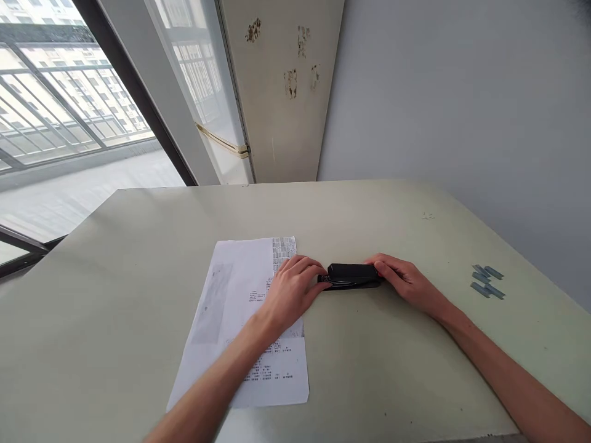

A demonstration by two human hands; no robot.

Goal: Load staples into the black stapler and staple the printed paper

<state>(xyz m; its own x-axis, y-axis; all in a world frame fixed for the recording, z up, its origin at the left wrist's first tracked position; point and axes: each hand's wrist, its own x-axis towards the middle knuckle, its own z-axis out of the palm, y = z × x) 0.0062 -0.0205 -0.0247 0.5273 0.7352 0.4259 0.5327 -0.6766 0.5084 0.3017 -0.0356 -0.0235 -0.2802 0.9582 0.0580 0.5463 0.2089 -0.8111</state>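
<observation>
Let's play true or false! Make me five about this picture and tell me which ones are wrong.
1. The right hand holds one end of the black stapler. True.
2. The stapler lies on top of the papers. False: it is to their right.
3. The left arm crosses over the papers. True.
4. The wall is bright red. False: it is bluish grey.
5. Dark marks show on the right side of the table. True.

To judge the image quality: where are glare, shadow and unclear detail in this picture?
Head view: pale buildings outside look washed out; the glossy white door shows reflections; soft shadow lies below the right hand; the long black stapler looks distinct; print on the white paper sheet is illegible.
</observation>
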